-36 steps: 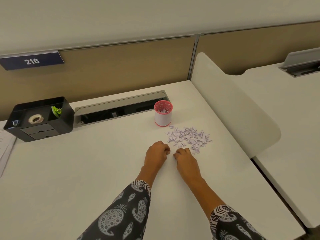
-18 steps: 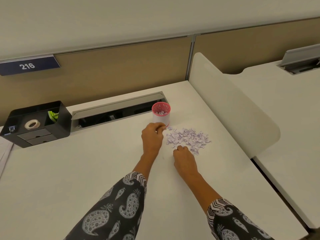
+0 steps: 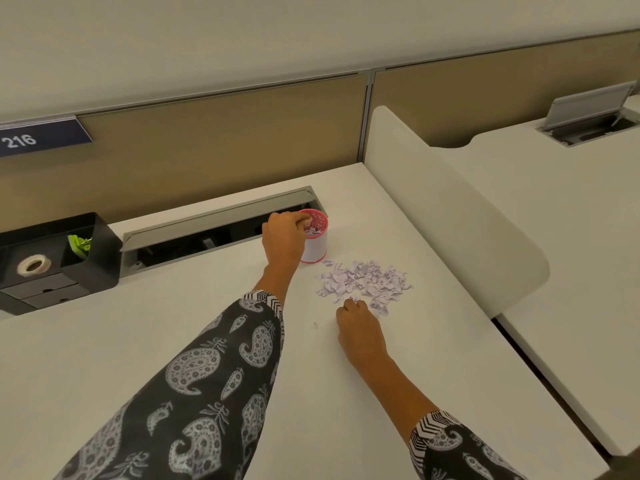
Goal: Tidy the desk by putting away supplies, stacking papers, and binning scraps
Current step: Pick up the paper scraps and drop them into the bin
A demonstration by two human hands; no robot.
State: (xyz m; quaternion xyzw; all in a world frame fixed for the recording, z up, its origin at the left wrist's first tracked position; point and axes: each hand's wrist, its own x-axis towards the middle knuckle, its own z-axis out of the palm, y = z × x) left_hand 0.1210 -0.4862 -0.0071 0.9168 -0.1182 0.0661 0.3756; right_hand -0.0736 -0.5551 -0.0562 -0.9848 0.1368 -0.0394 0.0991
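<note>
A pile of pale purple paper scraps (image 3: 365, 282) lies on the white desk (image 3: 138, 341), right of centre. Just behind it stands a small white cup with a pink rim (image 3: 315, 239), with scraps inside. My left hand (image 3: 284, 237) reaches over the cup's mouth, its fingertips pinching scraps at the rim. My right hand (image 3: 358, 327) rests at the near edge of the pile, fingers curled and pinching scraps. One stray scrap (image 3: 315, 324) lies alone to the left of my right hand.
A black desk organiser (image 3: 52, 261) with a tape roll (image 3: 34, 265) and green clips (image 3: 79, 242) sits at the back left. An open cable tray (image 3: 214, 233) runs along the back. A white divider panel (image 3: 450, 216) bounds the desk's right side.
My left hand has gone from the pile's near edge up to the cup's mouth with scraps. My right hand stayed at the pile's near edge.
</note>
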